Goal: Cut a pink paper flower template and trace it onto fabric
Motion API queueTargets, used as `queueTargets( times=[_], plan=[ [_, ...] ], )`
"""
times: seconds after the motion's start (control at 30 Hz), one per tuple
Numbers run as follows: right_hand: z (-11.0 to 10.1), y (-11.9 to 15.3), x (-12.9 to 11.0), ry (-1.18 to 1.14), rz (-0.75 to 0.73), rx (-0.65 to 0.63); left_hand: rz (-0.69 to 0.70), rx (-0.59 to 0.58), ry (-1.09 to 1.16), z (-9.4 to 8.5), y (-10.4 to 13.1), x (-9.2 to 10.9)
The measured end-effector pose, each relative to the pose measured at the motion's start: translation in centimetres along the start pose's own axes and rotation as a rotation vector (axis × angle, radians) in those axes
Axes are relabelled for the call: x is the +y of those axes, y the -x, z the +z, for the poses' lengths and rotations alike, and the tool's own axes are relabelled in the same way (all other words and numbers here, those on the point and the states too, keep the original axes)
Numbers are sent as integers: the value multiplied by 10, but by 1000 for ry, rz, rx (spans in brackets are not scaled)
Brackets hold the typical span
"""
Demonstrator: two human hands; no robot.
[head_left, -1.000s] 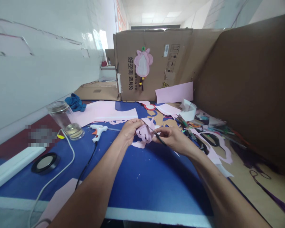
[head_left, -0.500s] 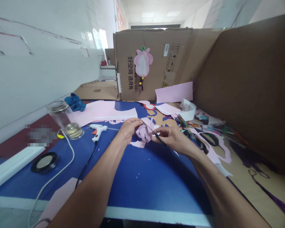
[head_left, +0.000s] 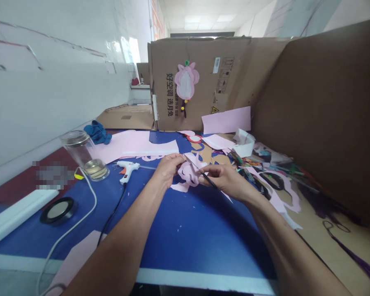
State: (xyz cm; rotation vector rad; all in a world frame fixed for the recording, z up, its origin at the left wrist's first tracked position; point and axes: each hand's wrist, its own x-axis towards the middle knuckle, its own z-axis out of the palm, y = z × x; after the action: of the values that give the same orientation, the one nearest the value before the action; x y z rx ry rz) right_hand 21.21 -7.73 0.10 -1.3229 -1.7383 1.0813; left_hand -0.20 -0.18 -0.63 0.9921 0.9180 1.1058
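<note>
Pink paper cut-out (head_left: 188, 174), with curved slits and wavy edges, is held up over the blue table mat by my left hand (head_left: 170, 166), pinched at its upper left edge. My right hand (head_left: 220, 176) grips a slim craft knife (head_left: 209, 180) like a pen; its dark handle points down to the right. The pale blade lies against the paper and points up toward my left fingertips. Under the cut-out a loose pink strip (head_left: 180, 187) rests on the mat. A white glue gun (head_left: 128, 169) lies left of my left hand.
A glass jar (head_left: 84, 154), a black tape roll (head_left: 58, 211) and cables are at left. Paper scraps and a pink sheet (head_left: 226, 120) lie beyond my hands. Scissors (head_left: 335, 226) sit at right. Cardboard (head_left: 240, 78) walls the back, with a pink ornament (head_left: 186, 80) hanging.
The paper cut-out has turned and shifted slightly right, with its slits opened a little wider. The knife has moved slightly along with my right hand. My left hand stays almost in place.
</note>
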Motion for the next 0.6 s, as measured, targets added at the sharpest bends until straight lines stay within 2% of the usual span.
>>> queueTargets(
  times=[0.37, 0.6],
  plan=[
    [0, 1, -1, -41, 19, -9, -13, 1, -13, 1, 1, -1],
    [-1, 2, -5, -73, 38, -5, -35, -67, -63, -4, 3, 7]
  ],
)
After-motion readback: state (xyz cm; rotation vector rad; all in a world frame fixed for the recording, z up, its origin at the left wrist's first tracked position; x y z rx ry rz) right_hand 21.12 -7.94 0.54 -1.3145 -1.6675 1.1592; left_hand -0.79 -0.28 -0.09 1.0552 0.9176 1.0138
